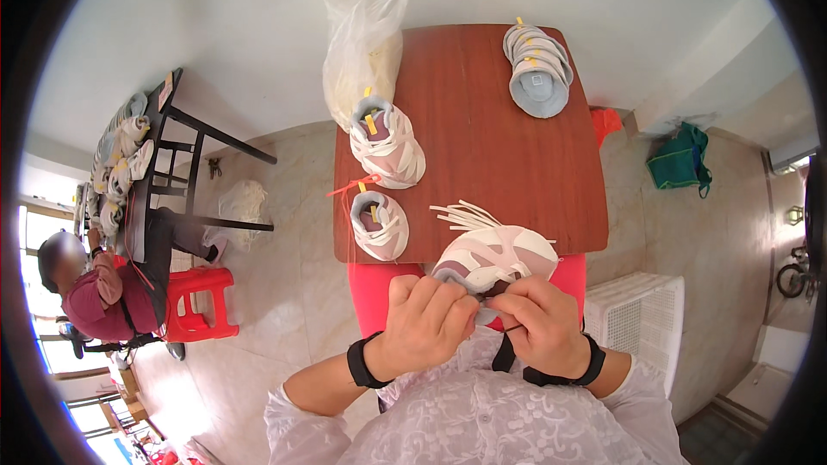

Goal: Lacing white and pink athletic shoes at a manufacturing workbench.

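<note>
A white, pink and mauve shoe upper (504, 257) lies at the table's front edge, its heel opening toward me. My left hand (428, 325) is closed on the near left rim of that opening. My right hand (541, 327) is closed in a pinch at the rim's right side, by the dark lining; what its fingertips hold is hidden. A thin dark line shows beside the right fingers, too small to name. Against the upper's far side lies a bundle of cream laces (468, 216). Black bands circle both wrists.
At the table's (469, 120) left edge sit a single shoe upper (380, 226), a red cord (351, 185), several nested uppers (389, 155) and a clear plastic bag (362, 60). Another nested stack (540, 77) stands far right. A white crate (633, 314) is at right; a person sits far left.
</note>
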`<state>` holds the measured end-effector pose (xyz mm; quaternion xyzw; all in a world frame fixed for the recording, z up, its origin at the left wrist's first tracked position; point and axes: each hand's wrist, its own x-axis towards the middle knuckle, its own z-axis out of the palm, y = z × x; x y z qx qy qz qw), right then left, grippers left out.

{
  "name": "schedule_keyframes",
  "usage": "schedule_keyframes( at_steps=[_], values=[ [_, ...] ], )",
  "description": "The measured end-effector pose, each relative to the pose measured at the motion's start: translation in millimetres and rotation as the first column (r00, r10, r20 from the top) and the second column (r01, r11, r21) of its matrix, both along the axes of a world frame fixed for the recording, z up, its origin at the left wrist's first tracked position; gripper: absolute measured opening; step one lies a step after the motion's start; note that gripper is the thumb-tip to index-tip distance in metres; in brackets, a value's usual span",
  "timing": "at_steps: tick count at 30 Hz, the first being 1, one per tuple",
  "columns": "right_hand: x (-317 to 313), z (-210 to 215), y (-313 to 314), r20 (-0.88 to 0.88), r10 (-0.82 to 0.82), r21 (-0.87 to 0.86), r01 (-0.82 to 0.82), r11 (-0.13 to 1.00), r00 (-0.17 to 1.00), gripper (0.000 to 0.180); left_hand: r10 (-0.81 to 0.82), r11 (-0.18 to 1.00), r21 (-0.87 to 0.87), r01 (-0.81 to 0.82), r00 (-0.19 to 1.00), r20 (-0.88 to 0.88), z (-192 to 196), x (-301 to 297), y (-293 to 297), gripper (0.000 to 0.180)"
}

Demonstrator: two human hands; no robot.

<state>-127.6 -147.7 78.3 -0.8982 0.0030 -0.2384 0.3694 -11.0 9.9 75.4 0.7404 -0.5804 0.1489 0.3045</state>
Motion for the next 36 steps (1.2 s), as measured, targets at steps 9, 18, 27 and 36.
schedule_keyframes(
  at_steps=[9,18,27,36],
  values=[
    [-2.8,8.0,9.1,-0.074,-0.091,-0.122,0.082,0.989,0.993,0.029,0.018,1.0,0.014,-0.022,0.969,0.248,-9.2,-7.6,11.5,0.025],
    [-4.3,7.4,-2.4,0.043,0.105,-0.151,-0.097,0.984,0.994,0.026,0.002,0.998,-0.065,0.018,0.956,0.292,-8.7,-3.2,15.1,0.025],
    [-0.4,-9.3,-11.6,0.055,0.354,0.303,-0.353,0.885,0.934,0.03,-0.185,0.982,-0.043,0.184,0.982,-0.022,1.1,3.8,9.7,0.022],
    [0.7,7.7,-8.8,-0.175,0.255,0.262,-0.204,0.943,0.951,0.03,-0.2,0.979,-0.04,0.202,0.979,0.048,-8.1,2.3,14.6,0.028]
  ],
)
